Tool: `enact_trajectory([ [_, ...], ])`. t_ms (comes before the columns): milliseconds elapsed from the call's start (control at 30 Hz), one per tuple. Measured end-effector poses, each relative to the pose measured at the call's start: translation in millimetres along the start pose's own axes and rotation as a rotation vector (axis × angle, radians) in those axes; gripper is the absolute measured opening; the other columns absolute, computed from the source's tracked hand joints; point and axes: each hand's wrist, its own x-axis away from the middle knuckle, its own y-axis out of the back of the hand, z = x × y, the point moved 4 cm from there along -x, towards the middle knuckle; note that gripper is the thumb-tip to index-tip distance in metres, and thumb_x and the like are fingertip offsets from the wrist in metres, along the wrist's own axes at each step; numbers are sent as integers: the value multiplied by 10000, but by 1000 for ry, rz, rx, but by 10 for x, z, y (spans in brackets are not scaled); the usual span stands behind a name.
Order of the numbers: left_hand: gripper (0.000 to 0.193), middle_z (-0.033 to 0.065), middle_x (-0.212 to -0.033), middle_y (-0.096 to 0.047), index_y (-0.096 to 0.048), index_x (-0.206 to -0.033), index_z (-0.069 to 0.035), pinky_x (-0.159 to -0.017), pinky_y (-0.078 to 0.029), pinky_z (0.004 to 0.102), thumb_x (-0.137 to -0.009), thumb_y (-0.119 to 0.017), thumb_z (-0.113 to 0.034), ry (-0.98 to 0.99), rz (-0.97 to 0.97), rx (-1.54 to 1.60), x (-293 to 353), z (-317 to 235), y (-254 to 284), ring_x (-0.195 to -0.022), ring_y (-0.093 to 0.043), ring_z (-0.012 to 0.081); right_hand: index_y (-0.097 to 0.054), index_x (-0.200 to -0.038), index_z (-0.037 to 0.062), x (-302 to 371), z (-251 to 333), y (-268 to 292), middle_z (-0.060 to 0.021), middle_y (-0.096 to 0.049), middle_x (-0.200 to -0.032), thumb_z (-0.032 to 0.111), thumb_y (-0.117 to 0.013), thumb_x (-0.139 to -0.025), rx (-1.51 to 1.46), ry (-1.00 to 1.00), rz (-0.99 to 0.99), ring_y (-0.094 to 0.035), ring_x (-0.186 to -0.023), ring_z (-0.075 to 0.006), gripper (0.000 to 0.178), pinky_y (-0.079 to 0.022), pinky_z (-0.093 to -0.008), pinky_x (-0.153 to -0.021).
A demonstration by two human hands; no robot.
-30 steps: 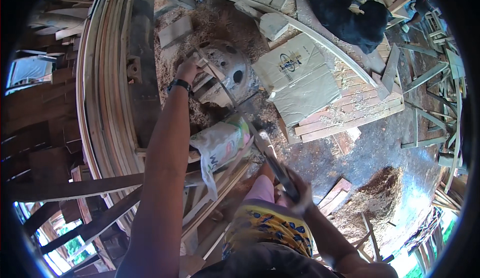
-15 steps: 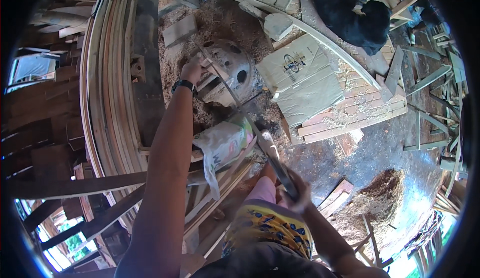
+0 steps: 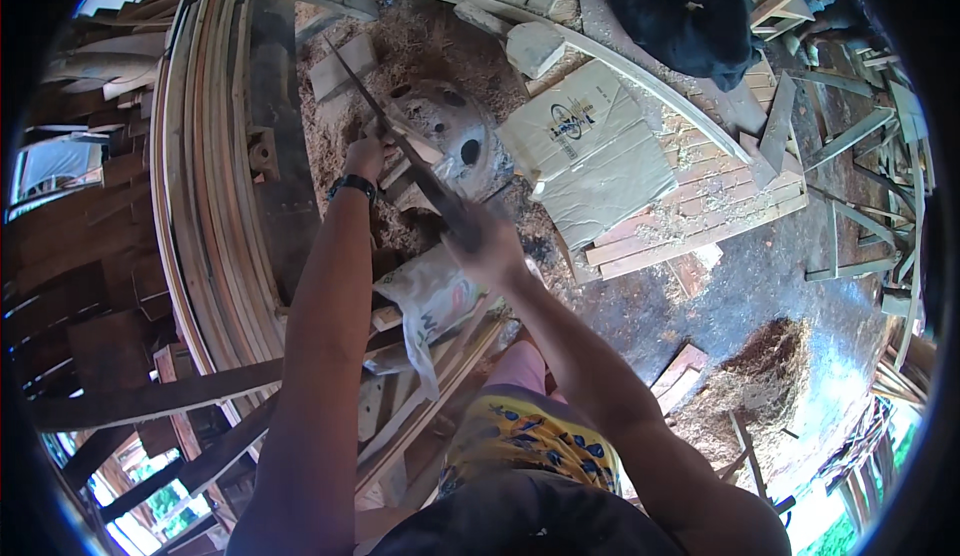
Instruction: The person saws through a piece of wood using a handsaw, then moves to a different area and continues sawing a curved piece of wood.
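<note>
In my right hand [image 3: 483,243] is the handle of a long, narrow handsaw [image 3: 395,134], its blade slanting up and left. Just left of the blade, my left hand [image 3: 366,159], with a dark band at the wrist, is closed on a small pale wood piece [image 3: 397,174]. The blade crosses over this piece and partly hides the fingers. Behind them lies a dusty round wheel rim [image 3: 492,128] with dark holes. A white plastic bag [image 3: 425,291] sits below my right wrist.
Long boards [image 3: 215,156] are stacked along the left. Flattened cardboard [image 3: 605,161] lies on a slatted wood platform [image 3: 720,201] at right. A black dog [image 3: 685,21] is curled at the far right. Wood shavings [image 3: 760,376] are heaped on the floor.
My right hand has moved up and forward with the handsaw, from near my lap to beside the wheel rim. The left hand stays on the wood piece.
</note>
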Motion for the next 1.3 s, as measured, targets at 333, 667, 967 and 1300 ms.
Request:
enact_trajectory([
  [333, 565, 120, -1273, -649, -592, -1324, 1, -1103, -409, 408, -1070, -448, -483, 43, 45, 189, -100, 148, -101, -1171, -641, 206, -499, -1442, 43, 1163, 99, 951, -202, -740, -986, 179, -726, -827, -21, -409, 291, -757, -868, -337, 669, -597, -414, -736],
  [667, 430, 139, -1185, -652, -566, -1311, 26, -1070, -465, 382, -1094, -430, -319, -182, 80, -214, -600, 548, -77, -1117, -653, 210, -539, -1395, 107, 323, -98, 188, -231, -729, -955, 253, -730, -824, -41, -155, 124, -733, -845, -407, 620, -602, -459, -769],
  [967, 547, 159, -1372, -603, -560, -1350, 11, -1160, -346, 470, -1061, -487, -448, -26, 71, -105, -261, 300, -58, -1244, -607, 225, -507, -1436, 66, 1222, -111, 890, -185, -749, -1041, 166, -713, -829, -7, -112, 171, -764, -883, -331, 649, -612, -382, -766],
  [1300, 421, 95, -1329, -645, -589, -1362, -75, -1124, -356, 501, -1090, -422, -348, -41, 81, -154, -483, 517, -67, -1212, -627, 210, -509, -1416, 79, 459, -170, 189, -213, -723, -1067, 274, -727, -822, -62, -202, 146, -711, -936, -425, 662, -582, -470, -840],
])
